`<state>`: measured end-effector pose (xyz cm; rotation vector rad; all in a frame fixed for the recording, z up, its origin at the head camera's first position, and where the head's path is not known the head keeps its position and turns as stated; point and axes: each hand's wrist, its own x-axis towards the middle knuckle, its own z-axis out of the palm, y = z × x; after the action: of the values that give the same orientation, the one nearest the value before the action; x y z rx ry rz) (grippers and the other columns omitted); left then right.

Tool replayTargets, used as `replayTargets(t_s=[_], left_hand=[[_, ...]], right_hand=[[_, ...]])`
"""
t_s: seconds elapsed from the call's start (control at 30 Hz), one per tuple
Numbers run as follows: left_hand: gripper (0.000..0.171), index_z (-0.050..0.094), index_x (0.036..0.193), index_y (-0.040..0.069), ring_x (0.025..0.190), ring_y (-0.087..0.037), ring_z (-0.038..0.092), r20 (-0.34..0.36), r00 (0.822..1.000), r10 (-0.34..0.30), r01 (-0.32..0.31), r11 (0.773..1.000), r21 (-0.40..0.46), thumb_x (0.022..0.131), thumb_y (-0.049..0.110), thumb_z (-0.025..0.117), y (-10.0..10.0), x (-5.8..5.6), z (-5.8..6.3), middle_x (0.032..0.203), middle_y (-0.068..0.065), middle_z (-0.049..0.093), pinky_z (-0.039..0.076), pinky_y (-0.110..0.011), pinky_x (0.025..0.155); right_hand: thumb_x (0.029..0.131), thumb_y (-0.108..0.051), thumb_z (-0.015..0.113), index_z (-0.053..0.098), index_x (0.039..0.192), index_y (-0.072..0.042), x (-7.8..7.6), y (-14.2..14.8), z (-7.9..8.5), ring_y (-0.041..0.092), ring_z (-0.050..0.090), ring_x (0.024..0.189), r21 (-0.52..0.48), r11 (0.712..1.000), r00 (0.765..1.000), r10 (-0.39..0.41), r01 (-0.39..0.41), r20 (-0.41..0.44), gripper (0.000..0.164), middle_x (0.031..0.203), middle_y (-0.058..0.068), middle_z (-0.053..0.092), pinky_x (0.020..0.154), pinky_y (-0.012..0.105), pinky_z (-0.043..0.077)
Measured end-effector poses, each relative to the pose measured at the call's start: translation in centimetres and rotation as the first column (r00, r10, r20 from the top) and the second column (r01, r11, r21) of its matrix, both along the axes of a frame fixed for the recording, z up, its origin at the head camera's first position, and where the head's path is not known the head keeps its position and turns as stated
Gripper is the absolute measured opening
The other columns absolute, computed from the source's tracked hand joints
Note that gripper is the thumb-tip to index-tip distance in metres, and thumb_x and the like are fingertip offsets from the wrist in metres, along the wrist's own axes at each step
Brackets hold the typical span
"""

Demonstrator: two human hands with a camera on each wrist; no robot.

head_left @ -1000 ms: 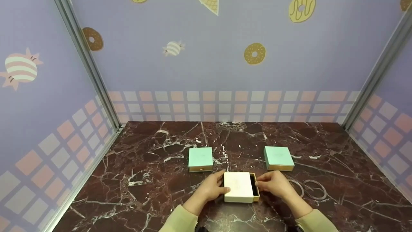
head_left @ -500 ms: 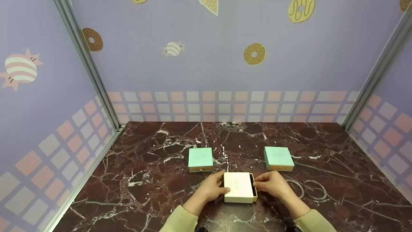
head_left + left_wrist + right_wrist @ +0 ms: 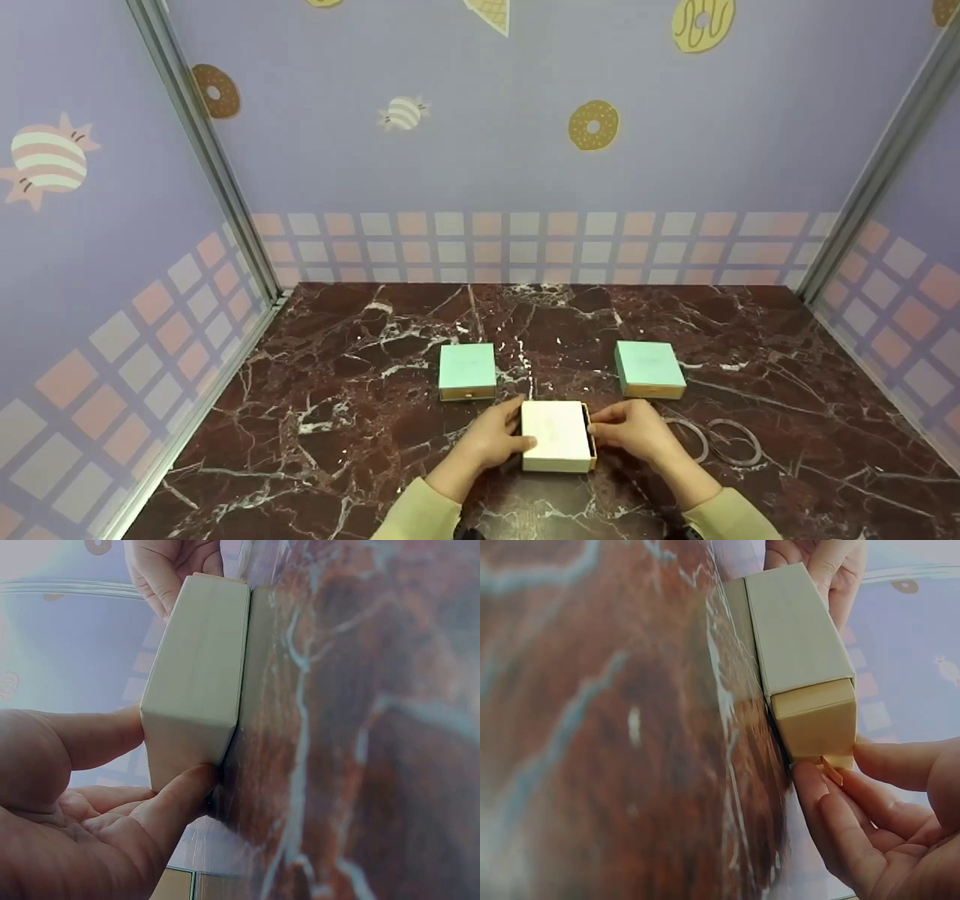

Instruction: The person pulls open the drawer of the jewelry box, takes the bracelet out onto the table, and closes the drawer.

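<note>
A cream drawer-style gift box (image 3: 556, 436) lies on the marble-patterned table, its yellow drawer (image 3: 815, 724) sticking out a little on the right. My left hand (image 3: 491, 435) grips the box's left end, thumb on the top edge and fingers along the side. At the opposite end, my right hand (image 3: 637, 429) holds the drawer front between thumb and fingers. A small orange ribbon tab (image 3: 832, 772) shows between those fingers in the right wrist view. What the drawer contains is hidden under the cream sleeve.
Behind the cream box stand two mint-green drawer boxes, one to the left (image 3: 467, 369) and one to the right (image 3: 649, 367). Two thin pale rings lie beside my right wrist, the nearer one (image 3: 697, 435) partly covered, the other (image 3: 752, 459) fully visible. Patterned walls (image 3: 480, 172) enclose the table.
The drawer has slid left into the cream sleeve, leaving a narrower gap. My right hand has moved left with it, while my left hand and the sleeve have stayed in place.
</note>
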<state>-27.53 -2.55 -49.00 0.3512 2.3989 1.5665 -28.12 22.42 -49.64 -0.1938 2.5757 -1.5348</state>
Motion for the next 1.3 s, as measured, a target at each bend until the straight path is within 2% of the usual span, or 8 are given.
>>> replayTargets(t_s=[0.3, 0.53, 0.9, 1.3], left_hand=[[0.077, 0.032, 0.154, -0.015, 0.145, -0.049, 0.041, -0.008, 1.0, -0.007, 0.007, 1.0, 0.012, 0.089, -0.007, 0.074, -0.06, 0.09, -0.02, 0.16, -0.036, 0.031, 0.045, -0.051, 0.118], [0.077, 0.032, 0.155, -0.013, 0.146, -0.047, 0.041, -0.001, 1.0, -0.006, 0.006, 1.0, -0.011, 0.091, -0.004, 0.073, -0.07, 0.08, 0.01, 0.161, -0.034, 0.032, 0.045, -0.05, 0.118], [0.077, 0.032, 0.154, -0.014, 0.146, -0.048, 0.04, 0.002, 1.0, -0.003, 0.003, 1.0, -0.002, 0.09, -0.005, 0.073, -0.02, 0.0, -0.05, 0.16, -0.035, 0.032, 0.043, -0.051, 0.119], [0.077, 0.033, 0.153, -0.015, 0.145, -0.049, 0.042, -0.011, 1.0, 0.005, -0.005, 1.0, 0.002, 0.089, -0.007, 0.073, 0.1, 0.12, 0.16, 0.16, -0.036, 0.032, 0.044, -0.051, 0.118]], right_hand=[[0.09, -0.009, 0.078, 0.075, 0.104, 0.012, 0.08, -0.05, -0.32, 0.012, 0.073, 0.073, -0.019, 1.0, 1.0, -0.001, 0.001, -0.004, 0.026, 0.091, 0.017, 0.078, 0.066, 0.024, 0.064], [0.09, -0.008, 0.077, 0.074, 0.104, 0.015, 0.08, -0.12, -0.37, 0.011, 0.073, 0.073, -0.048, 0.998, 1.0, 0.028, -0.028, -0.001, 0.027, 0.09, 0.018, 0.078, 0.066, 0.021, 0.062], [0.094, -0.009, 0.073, 0.073, 0.108, 0.015, -0.04, -0.01, -0.64, 0.015, 0.073, 0.082, -0.074, 0.995, 0.998, 0.067, -0.066, 0.011, 0.028, 0.095, 0.021, 0.078, 0.075, 0.03, 0.066], [0.094, -0.01, 0.073, 0.073, 0.111, 0.015, -0.11, -0.03, -0.64, 0.013, 0.072, 0.084, -0.076, 0.996, 0.998, 0.059, -0.056, 0.033, 0.03, 0.098, 0.017, 0.077, 0.075, 0.026, 0.065]])
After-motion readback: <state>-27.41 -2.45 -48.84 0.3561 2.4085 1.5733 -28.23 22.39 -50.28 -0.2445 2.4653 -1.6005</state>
